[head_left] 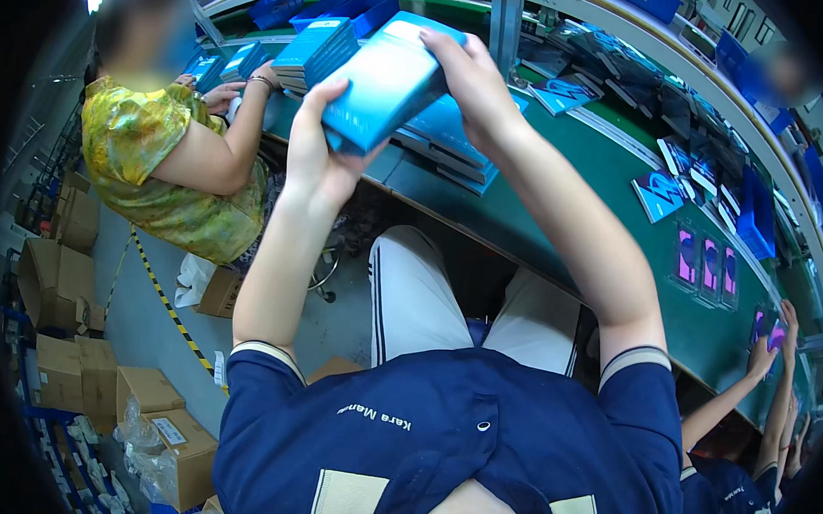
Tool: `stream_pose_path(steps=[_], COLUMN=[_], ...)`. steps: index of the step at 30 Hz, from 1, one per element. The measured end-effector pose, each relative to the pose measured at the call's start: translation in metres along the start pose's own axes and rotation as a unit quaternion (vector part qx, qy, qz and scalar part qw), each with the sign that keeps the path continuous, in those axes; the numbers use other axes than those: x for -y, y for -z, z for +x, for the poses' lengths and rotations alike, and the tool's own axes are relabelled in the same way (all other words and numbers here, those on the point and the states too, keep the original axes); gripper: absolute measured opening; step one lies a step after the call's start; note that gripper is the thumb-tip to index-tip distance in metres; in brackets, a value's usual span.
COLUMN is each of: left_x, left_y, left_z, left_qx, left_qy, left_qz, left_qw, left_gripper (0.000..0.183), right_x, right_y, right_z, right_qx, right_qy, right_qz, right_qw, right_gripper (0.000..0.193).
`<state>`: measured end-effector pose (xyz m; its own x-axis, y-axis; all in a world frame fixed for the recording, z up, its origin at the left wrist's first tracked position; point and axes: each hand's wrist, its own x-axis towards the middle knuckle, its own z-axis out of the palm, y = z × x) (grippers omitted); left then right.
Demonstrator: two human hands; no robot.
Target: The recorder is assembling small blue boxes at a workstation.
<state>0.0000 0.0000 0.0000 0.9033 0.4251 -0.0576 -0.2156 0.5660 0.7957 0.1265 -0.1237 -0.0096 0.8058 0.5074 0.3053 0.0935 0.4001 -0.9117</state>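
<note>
A stack of flat blue boxes (387, 77) is held up, tilted, above the near edge of the green bench. My left hand (329, 148) grips its lower left side, fingers partly hidden beneath it. My right hand (474, 81) clasps the upper right end, with the thumb on the top face. Motion and glare blur the boxes, so how many there are is unclear. Just beyond and below my hands, another stack of blue boxes (449, 139) rests on the bench. Farther left stands a taller stack of blue boxes (315, 55).
A co-worker in a yellow patterned top (159, 145) handles boxes at the left. Loose flat packages (566, 94) and a blue bin (756, 212) line the bench's far side. Pink-and-black packs (708, 265) lie right, near other workers' hands (771, 342). Cardboard boxes (66, 288) stand on the floor.
</note>
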Motion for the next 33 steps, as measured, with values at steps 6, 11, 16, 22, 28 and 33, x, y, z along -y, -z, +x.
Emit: stream_pose_path(steps=[6,11,16,22,28,33], left_x=[-0.01,-0.009,-0.012,0.003,0.073,0.119], left_y=[0.013,0.027,0.033,0.029,0.079,0.049], left_z=[0.091,0.126,0.144,0.129,0.009,-0.022], left_qx=[-0.109,-0.17,-0.184,-0.139,-0.115,-0.093], left_qy=[-0.032,-0.032,-0.069,-0.122,-0.089,0.043], left_qz=[-0.01,0.013,-0.023,-0.047,0.05,0.062], left_qw=[0.994,0.985,0.98,0.982,0.988,0.993], left_gripper=[0.059,0.059,0.052,0.052,0.079,0.117], right_x=[-0.052,-0.084,-0.117,-0.105,-0.03,-0.039], right_y=[-0.034,-0.055,-0.07,-0.038,0.104,0.14], right_z=[0.115,0.161,0.19,0.201,0.085,0.015], right_qx=[-0.078,-0.146,-0.173,-0.066,0.054,0.009], right_qy=[-0.102,-0.147,-0.132,-0.114,-0.139,-0.286], right_qz=[0.016,-0.063,-0.092,-0.08,-0.415,-0.254], right_qw=[0.992,0.976,0.972,0.988,0.897,0.924], right_gripper=[0.051,0.049,0.06,0.067,0.089,0.075])
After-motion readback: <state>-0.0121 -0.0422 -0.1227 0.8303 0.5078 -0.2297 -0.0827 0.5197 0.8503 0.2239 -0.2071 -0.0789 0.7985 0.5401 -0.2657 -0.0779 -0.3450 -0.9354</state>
